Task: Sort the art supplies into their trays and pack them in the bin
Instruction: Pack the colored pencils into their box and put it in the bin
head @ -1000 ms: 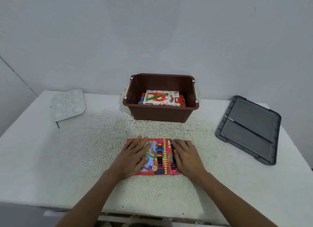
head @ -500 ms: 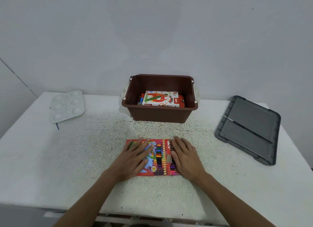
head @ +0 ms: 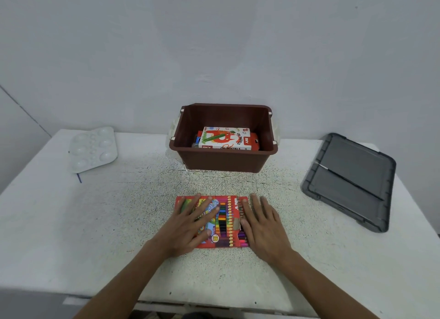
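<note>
head view: left hand [head: 188,225] and right hand [head: 264,230] lie flat and splayed on the red pencil box [head: 223,223]. beyond them the brown bin [head: 221,160] holds an oil pastels box [head: 225,139]; grey lid [head: 350,180] out past the right hand, white palette [head: 92,148] past the left

A white, dark-speckled table [head: 100,235] lies under the grip, spreading to both sides; well beyond it rises a bare pale wall [head: 214,44], softly, evenly lit.
</note>
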Available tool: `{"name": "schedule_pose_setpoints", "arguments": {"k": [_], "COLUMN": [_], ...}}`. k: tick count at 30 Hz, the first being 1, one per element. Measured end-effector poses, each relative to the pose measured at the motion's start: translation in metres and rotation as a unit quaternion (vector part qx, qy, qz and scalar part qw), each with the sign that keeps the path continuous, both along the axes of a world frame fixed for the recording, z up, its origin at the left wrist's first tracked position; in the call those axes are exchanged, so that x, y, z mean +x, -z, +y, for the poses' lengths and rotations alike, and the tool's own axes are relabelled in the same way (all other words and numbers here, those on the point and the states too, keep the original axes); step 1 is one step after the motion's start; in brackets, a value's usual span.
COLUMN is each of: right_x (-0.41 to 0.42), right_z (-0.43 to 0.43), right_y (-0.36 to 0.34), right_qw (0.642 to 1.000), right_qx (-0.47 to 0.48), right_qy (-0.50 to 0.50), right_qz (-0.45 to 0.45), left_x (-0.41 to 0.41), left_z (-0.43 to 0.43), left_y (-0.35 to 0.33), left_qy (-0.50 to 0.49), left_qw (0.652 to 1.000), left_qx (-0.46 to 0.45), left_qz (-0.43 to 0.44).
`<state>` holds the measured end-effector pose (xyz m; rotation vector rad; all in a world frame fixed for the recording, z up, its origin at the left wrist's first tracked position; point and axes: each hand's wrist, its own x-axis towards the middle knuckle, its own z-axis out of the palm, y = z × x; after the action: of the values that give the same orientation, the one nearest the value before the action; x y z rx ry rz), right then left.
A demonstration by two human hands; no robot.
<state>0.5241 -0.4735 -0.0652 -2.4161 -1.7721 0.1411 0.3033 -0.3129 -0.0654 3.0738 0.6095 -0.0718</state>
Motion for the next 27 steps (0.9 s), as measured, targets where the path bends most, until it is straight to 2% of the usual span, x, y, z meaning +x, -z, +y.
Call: {"name": "schedule_pose_setpoints", "arguments": {"k": [8, 15, 27], "right_x": [-0.004, -0.006, -0.007], "right_z": [0.003, 0.003, 0.006], "right_y": [0.000, 0.002, -0.008], "right_qw": [1.000, 1.000, 0.999], "right_qx": [0.001, -0.012, -0.023], "right_qy": [0.016, 0.008, -0.024], "right_qz": [0.019, -0.014, 0.036], "left_x": [0.001, 0.002, 0.001], "left_z": [-0.002, -0.003, -0.004], "left_y": [0.002, 0.001, 0.000], "left_qy": [-0.004, -0.011, -0.011], "left_qw": [1.000, 1.000, 1.000], "left_qx": [0.002, 0.008, -0.010], "left_qz": [0.009, 0.004, -0.010]}}
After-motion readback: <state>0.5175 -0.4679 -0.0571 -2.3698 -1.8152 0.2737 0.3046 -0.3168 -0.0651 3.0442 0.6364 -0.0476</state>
